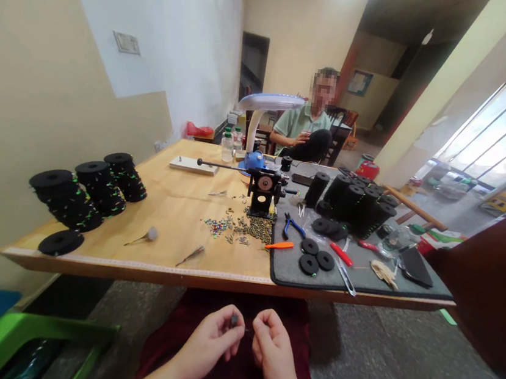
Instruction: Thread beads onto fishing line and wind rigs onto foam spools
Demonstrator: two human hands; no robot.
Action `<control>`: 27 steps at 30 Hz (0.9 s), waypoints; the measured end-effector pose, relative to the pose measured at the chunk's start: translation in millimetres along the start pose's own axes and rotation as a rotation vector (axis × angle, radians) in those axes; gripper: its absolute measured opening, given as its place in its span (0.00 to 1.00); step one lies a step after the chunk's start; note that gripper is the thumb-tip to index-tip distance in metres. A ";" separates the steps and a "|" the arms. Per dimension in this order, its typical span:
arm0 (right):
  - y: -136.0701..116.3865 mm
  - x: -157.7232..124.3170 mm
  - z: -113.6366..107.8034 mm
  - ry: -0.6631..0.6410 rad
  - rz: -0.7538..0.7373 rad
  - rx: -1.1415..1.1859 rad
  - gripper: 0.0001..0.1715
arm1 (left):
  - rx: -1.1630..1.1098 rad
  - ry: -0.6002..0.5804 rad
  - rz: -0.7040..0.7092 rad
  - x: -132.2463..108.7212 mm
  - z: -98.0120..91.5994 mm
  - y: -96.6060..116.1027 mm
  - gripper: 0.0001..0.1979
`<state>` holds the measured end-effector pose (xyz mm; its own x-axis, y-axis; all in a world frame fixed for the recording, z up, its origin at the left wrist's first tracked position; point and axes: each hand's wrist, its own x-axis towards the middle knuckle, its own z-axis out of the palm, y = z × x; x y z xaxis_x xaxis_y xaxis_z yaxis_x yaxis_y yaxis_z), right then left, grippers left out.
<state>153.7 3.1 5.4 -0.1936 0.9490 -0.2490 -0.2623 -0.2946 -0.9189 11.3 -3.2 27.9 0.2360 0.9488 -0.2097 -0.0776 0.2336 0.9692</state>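
Over my lap, below the table's front edge, my left hand is closed around a small dark object whose kind I cannot make out. Close beside it, my right hand is pinched, thumb against fingers. Something thin and pale seems to show between the two hands, too small to name. On the table ahead lie a loose pile of small brass-coloured pieces and some coloured beads. Behind them stands a black hand-cranked winder with a dial and a long rod.
Stacks of black foam spools stand at left and right. A grey mat carries blue-handled pliers, an orange tool and tweezers. A desk lamp rises behind. Beyond it, a person sits. A green stool is at lower left.
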 end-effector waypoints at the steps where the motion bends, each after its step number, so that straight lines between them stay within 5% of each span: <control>1: 0.7 0.3 -0.3 -0.002 0.002 0.003 0.24 | -0.023 0.002 0.003 0.2 0.0 -0.2 0.11; 13: 3.4 0.2 0.7 0.030 0.000 0.002 0.25 | -0.357 0.023 -0.076 -2.6 -1.2 -9.8 0.04; 22: 3.1 0.4 -2.7 0.009 -0.057 -0.054 0.24 | -0.137 0.075 0.030 5.1 -0.3 -15.7 0.06; 27: 4.3 0.2 -3.0 0.001 -0.064 -0.053 0.24 | -0.294 0.072 -0.052 3.2 0.9 -9.0 0.06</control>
<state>155.4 2.4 0.4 -0.1773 0.9658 -0.1892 -0.2240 -0.2268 -0.9478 13.6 -2.4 18.6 0.1784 0.9440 -0.2774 -0.3469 0.3242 0.8801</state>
